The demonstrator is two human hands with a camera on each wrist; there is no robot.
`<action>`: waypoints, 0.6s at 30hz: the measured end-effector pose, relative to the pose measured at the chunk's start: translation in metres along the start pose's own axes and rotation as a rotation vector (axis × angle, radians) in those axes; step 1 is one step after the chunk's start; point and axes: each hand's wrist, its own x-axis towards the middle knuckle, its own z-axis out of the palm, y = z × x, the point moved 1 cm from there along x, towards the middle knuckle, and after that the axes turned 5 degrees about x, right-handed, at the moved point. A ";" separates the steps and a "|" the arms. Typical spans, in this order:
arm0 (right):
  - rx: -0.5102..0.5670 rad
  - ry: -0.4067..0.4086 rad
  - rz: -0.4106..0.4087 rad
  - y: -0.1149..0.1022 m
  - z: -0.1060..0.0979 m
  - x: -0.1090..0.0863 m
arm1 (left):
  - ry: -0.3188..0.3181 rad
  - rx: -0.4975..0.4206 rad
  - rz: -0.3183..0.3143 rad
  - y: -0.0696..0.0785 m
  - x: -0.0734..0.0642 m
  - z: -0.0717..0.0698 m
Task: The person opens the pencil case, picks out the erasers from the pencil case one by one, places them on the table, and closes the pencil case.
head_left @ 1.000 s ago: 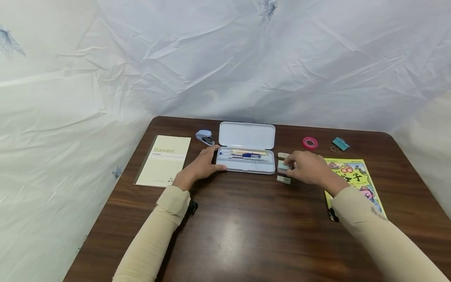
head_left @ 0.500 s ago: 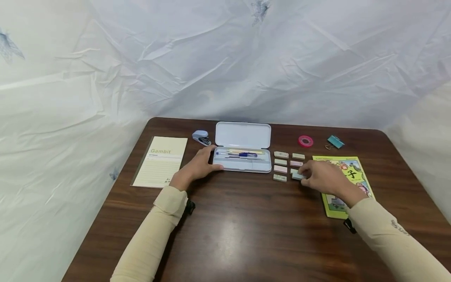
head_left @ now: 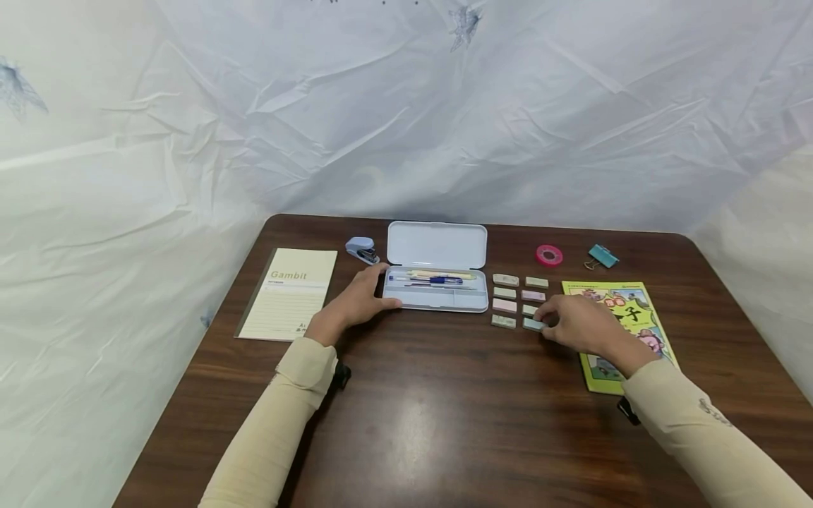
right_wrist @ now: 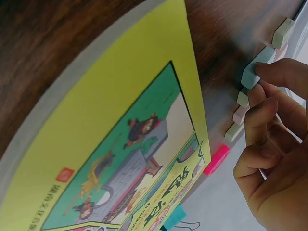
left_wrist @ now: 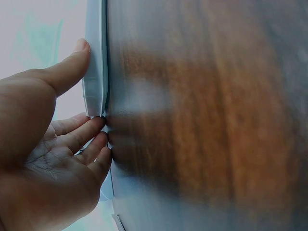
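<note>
In the head view, an open white pencil case [head_left: 470,300] lies at mid-table with several pens [head_left: 438,279] inside. My left hand [head_left: 359,298] rests against its left end, thumb [left_wrist: 77,62] on the front wall and loosely bent fingers at the end wall. To the right of the case, several small erasers stand in two columns, among them a pink eraser [head_left: 504,305] and a whitish eraser [head_left: 505,280]. My right hand [head_left: 581,324] pinches a light blue eraser [right_wrist: 252,70] between thumb and index finger, at the near end of the right column. Its other fingers are curled.
A yellow picture book [head_left: 610,386] lies partly under the right forearm. Behind it are a pink tape roll [head_left: 540,255] and a teal binder clip [head_left: 603,255]. To the left are a Gambit notebook [head_left: 288,296] and a blue stapler [head_left: 360,247]. The dark wooden table [head_left: 444,409] meets a white cloth backdrop.
My right hand has moved right from beside the case, uncovering the eraser columns. Over the last half second the blue eraser has shifted slightly nearer me. The left hand stays at the case.
</note>
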 end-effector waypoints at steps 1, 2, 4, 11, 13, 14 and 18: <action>0.006 0.002 0.000 0.000 0.000 0.000 | 0.000 0.004 -0.002 0.002 -0.001 -0.001; 0.010 0.005 0.000 0.000 0.000 -0.001 | 0.000 0.004 -0.004 0.003 -0.002 -0.002; 0.016 0.012 -0.001 0.000 0.001 -0.001 | -0.003 -0.002 -0.015 0.007 -0.005 -0.004; 0.024 0.030 -0.010 0.002 0.001 -0.001 | -0.002 -0.007 -0.023 0.011 -0.009 -0.006; 0.049 0.018 -0.011 0.002 0.000 -0.001 | 0.001 -0.010 -0.016 0.011 -0.008 -0.005; 0.063 0.015 -0.010 0.002 0.000 -0.001 | 0.004 -0.013 -0.011 0.010 -0.007 -0.005; 0.170 0.019 0.008 0.001 -0.005 0.000 | 0.007 -0.010 0.003 0.007 -0.004 -0.004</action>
